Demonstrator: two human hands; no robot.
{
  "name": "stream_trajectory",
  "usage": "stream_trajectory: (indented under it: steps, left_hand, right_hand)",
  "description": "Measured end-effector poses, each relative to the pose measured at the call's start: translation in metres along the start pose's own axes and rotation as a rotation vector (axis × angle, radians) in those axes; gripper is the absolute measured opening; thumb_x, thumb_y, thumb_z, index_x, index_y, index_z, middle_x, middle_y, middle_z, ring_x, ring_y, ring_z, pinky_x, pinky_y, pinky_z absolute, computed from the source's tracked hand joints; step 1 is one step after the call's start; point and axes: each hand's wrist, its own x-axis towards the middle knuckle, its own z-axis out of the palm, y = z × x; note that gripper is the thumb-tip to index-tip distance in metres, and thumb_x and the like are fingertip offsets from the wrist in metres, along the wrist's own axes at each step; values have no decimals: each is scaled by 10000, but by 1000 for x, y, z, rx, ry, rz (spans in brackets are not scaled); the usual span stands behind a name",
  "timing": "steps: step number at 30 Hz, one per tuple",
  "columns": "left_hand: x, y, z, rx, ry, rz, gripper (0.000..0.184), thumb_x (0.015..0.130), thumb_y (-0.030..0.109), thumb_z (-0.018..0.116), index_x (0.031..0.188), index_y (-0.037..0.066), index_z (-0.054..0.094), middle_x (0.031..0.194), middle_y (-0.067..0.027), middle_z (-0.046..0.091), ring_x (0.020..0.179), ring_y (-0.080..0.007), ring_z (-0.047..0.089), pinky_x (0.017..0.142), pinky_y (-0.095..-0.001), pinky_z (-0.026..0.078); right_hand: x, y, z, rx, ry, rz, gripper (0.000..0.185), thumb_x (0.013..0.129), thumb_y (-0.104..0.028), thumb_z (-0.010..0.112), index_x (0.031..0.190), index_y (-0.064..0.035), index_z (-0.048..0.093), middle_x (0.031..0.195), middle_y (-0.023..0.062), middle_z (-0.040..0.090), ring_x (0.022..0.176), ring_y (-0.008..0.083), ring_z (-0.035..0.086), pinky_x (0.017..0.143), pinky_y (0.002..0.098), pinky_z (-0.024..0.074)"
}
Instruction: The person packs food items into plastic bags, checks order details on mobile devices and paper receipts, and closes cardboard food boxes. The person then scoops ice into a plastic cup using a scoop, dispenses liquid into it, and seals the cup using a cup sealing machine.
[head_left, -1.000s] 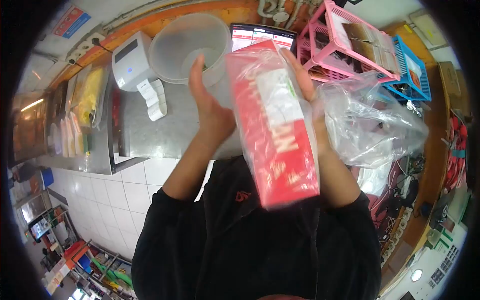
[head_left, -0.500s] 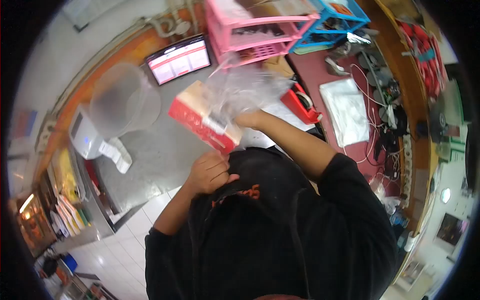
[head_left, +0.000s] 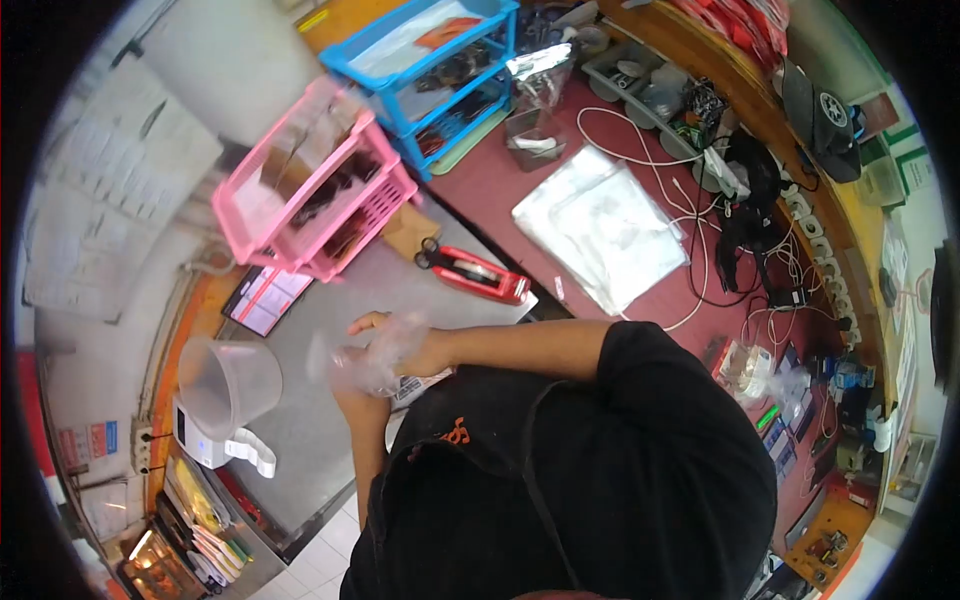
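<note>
In front of the dark shirt, my two hands meet over the grey counter, both blurred. My right hand [head_left: 428,352] is closed on crumpled clear plastic [head_left: 392,352], which spreads over the fingers. My left hand [head_left: 352,368] is right beside it, at the plastic's left side, and its fingers are too smeared to read. Below my right wrist, a small white printed surface [head_left: 408,390] shows against the shirt. The red box seen before cannot be made out.
A red tape dispenser [head_left: 485,275] lies near the counter's edge, beyond my hands. Pink [head_left: 345,215] and blue [head_left: 430,80] racks stand behind. White plastic sheets [head_left: 610,235] and cables lie on the red surface. A clear tub [head_left: 235,385] and a white printer [head_left: 200,440] stand left.
The view has turned right. The red box, held in the plastic earlier, has dropped out of sight. My hands have come together around crumpled plastic.
</note>
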Motion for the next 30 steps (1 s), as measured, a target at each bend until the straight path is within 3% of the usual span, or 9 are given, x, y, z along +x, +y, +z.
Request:
stream_trajectory:
  steps: [3, 6, 9, 12, 16, 17, 18, 25, 30]
  left_hand:
    - [-6, -35, 30, 62, 156, -26, 128, 815, 116, 642, 794, -8, 617, 837, -135, 639, 729, -241, 591, 620, -348, 437]
    - [-5, -18, 56, -488, 428, -470, 244, 844, 143, 691, 696, -12, 573, 734, -111, 625, 608, -214, 571, 548, -342, 428]
    - [-28, -54, 84, -450, 515, -703, 225, 877, 161, 713, 781, -12, 607, 700, -71, 615, 574, -150, 571, 526, -283, 484]
    - [-35, -73, 123, -858, 656, -827, 180, 886, 135, 700, 923, -22, 621, 731, -60, 627, 595, -120, 587, 486, -246, 510]
    - [-36, -101, 137, -369, 465, -893, 165, 889, 128, 680, 1002, 13, 646, 867, -93, 661, 630, -165, 620, 523, -296, 506]
    - [-40, -127, 139, 49, 400, -579, 188, 875, 150, 689, 993, 8, 654, 859, -109, 669, 656, -201, 637, 578, -329, 512]
    - [-43, -142, 139, 452, 307, -256, 213, 861, 172, 697, 985, 2, 662, 852, -124, 676, 682, -237, 653, 634, -361, 518]
    - [-18, -105, 116, 2, 197, -507, 247, 836, 211, 713, 959, -2, 703, 888, -159, 716, 870, -245, 682, 760, -369, 504]
    - [-28, -120, 119, -93, 270, -596, 243, 852, 223, 711, 957, 4, 713, 884, -110, 728, 809, -191, 661, 738, -338, 496]
  right_hand:
    - [2, -12, -64, 596, -228, 458, 286, 784, -10, 664, 1070, -36, 662, 1112, 152, 630, 1071, 244, 584, 981, 354, 421]
    - [19, -2, -172, -143, 51, 112, 123, 828, -19, 648, 928, -49, 711, 1007, 100, 675, 1002, 241, 626, 882, 330, 478]
    - [1, 95, -311, -790, 455, 497, 233, 739, -20, 633, 947, -61, 730, 928, 174, 703, 852, 307, 680, 758, 394, 538]
    - [5, 101, -401, -1115, 145, 959, 208, 744, -112, 685, 930, -28, 720, 1037, 220, 678, 994, 382, 657, 820, 446, 546]
    - [4, 170, -421, -1235, -63, 1090, 253, 766, -111, 676, 1004, -38, 724, 1081, 177, 692, 1002, 333, 677, 830, 445, 552]
    - [10, 169, -418, -1297, -205, 1156, 253, 815, -149, 645, 1042, -77, 731, 1107, 139, 698, 1020, 305, 680, 830, 409, 556]
    - [13, 175, -418, -1290, -220, 1144, 253, 815, -149, 645, 1042, -77, 731, 1107, 139, 698, 1020, 305, 680, 830, 409, 556]
    - [16, 108, -417, -1589, -226, 706, 230, 740, -103, 689, 968, -91, 661, 939, 110, 711, 940, 287, 678, 746, 438, 518]
    - [-6, 98, -449, -1058, 92, 587, 337, 733, -71, 744, 1046, -16, 631, 899, 146, 713, 814, 295, 703, 696, 421, 532]
